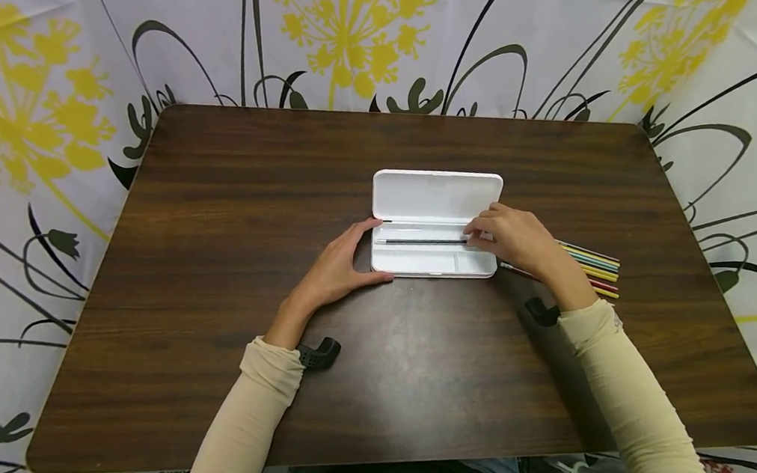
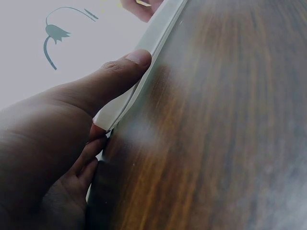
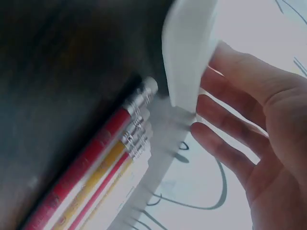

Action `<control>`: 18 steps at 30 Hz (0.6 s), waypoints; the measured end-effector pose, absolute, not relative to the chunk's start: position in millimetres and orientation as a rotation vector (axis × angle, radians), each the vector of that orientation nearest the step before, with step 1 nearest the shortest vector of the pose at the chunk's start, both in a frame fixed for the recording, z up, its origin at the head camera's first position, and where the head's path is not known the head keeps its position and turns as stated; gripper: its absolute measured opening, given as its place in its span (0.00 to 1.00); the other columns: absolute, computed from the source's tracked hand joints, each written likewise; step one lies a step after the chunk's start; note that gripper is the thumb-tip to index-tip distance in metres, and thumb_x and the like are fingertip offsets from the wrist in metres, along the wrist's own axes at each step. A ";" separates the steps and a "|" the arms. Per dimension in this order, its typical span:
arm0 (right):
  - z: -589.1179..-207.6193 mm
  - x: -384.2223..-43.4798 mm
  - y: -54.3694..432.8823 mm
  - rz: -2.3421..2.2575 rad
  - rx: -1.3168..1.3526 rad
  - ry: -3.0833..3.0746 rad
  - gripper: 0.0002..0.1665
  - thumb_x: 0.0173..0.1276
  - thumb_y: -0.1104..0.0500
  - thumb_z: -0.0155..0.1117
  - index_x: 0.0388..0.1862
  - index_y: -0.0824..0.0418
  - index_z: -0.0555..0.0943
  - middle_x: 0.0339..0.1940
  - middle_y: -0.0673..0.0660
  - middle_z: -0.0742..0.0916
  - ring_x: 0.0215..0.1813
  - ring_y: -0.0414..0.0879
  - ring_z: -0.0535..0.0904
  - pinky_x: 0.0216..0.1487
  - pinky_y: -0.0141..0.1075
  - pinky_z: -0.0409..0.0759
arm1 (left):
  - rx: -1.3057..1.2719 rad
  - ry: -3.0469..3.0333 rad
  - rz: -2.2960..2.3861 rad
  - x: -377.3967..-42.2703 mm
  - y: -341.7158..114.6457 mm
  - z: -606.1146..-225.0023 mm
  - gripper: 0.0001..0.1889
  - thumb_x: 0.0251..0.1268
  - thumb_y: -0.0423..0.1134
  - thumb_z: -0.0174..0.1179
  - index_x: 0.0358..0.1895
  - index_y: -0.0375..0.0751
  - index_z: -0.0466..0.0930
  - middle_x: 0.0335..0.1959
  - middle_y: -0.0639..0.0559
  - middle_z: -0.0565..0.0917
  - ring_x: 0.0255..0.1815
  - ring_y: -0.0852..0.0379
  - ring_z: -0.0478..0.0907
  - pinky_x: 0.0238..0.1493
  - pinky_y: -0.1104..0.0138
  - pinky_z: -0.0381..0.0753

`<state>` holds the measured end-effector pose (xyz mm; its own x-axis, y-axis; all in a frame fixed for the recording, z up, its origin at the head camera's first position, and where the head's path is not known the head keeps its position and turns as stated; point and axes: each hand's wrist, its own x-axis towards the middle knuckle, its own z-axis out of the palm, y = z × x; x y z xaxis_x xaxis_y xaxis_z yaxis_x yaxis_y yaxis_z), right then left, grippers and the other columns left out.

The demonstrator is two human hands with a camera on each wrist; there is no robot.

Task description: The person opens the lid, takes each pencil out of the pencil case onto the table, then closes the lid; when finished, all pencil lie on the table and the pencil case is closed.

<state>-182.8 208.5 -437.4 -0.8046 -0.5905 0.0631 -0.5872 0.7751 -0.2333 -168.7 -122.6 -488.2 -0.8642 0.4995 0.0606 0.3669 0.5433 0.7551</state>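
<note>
A white pencil case (image 1: pixel 438 182) lies open on the table, its lid tipped back. My left hand (image 1: pixel 334 267) grips the case's left end, thumb along the front edge and fingers at the back corner. In the left wrist view the thumb of the left hand (image 2: pixel 72 110) presses on the case's side (image 2: pixel 120 108). A dark pencil (image 1: pixel 419 242) lies lengthwise in the case's tray. At its right end my right hand (image 1: pixel 517 239) pinches it with the fingertips. The right wrist view shows the right hand (image 3: pixel 273 110) beside the case's end (image 3: pixel 187 52); the pencil is hidden there.
Several coloured pencils (image 1: pixel 598 270) lie side by side on the table, right of the case and partly under the right forearm. Their eraser ends (image 3: pixel 139 103) point towards the case. The brown table (image 1: pixel 244 173) is bordered by a flower-patterned cloth (image 1: pixel 347 29).
</note>
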 end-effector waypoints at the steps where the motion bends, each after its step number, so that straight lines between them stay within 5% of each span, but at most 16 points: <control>1: -438.6 -181.7 208.3 -0.386 -0.985 2.943 0.09 0.62 0.59 0.73 0.42 0.55 0.88 0.36 0.49 0.86 0.38 0.45 0.76 0.36 0.44 0.77 | 0.741 2.613 1.223 -168.5 -122.0 -488.3 0.50 0.51 0.57 0.74 0.75 0.49 0.58 0.73 0.50 0.63 0.72 0.52 0.59 0.67 0.53 0.62; 18: -422.6 -174.2 207.3 -0.388 -1.144 3.095 0.07 0.60 0.62 0.73 0.39 0.57 0.88 0.35 0.51 0.84 0.34 0.45 0.77 0.31 0.41 0.76 | 0.737 2.633 1.203 -169.7 -121.3 -489.4 0.51 0.50 0.58 0.74 0.75 0.45 0.57 0.73 0.48 0.63 0.73 0.51 0.59 0.68 0.53 0.61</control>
<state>-174.2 207.3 -422.6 -0.7485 -0.6153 0.2471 -0.6573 0.7378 -0.1538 -169.7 -121.3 -489.4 -0.8671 0.4943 0.0620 0.3703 0.5564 0.7438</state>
